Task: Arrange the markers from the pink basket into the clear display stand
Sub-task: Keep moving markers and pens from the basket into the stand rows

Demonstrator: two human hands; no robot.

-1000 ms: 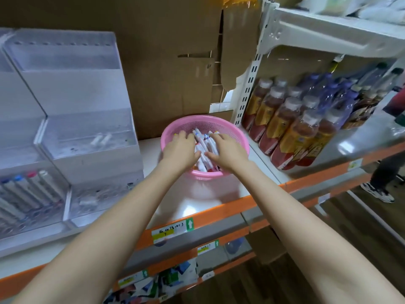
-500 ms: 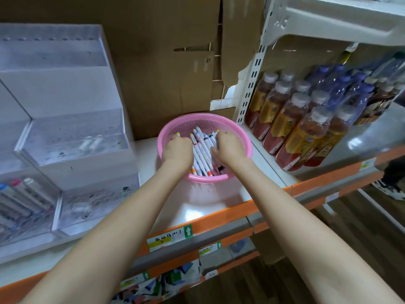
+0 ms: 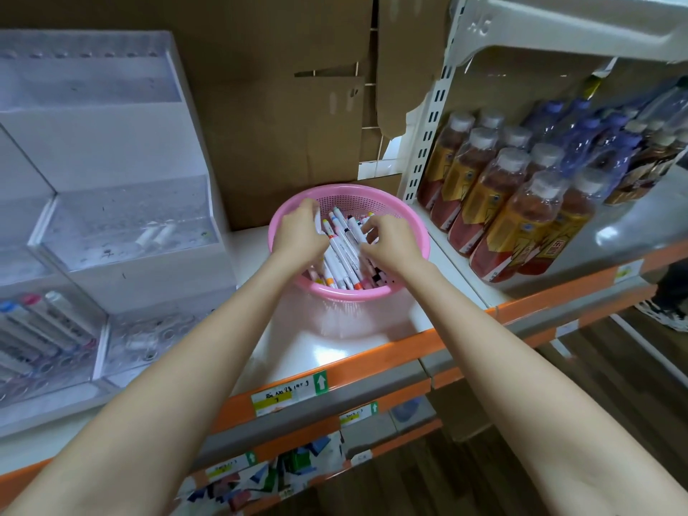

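Note:
A round pink basket (image 3: pixel 419 251) sits on the white shelf and holds several white markers (image 3: pixel 340 256) with coloured caps. Both my hands are inside it. My left hand (image 3: pixel 298 234) is on the left side, its fingers curled round a white marker near the far rim. My right hand (image 3: pixel 391 243) is on the right side and pinches markers between thumb and fingers. The clear stepped display stand (image 3: pixel 123 221) stands to the left of the basket. Several markers (image 3: pixel 48 324) lie in its lowest left compartment, and two small pieces lie on a middle tier.
Brown cardboard (image 3: pixel 283 117) backs the shelf behind the basket. Rows of drink bottles (image 3: pixel 513 217) fill the neighbouring shelf on the right, past a white upright post (image 3: pixel 428 117). The orange shelf edge (image 3: pixel 372 363) runs under my forearms. Someone's shoe (image 3: pixel 666 314) is on the floor at far right.
My hands have moved apart and further back in the basket, and their fingers have closed on markers. More of the marker pile shows between them.

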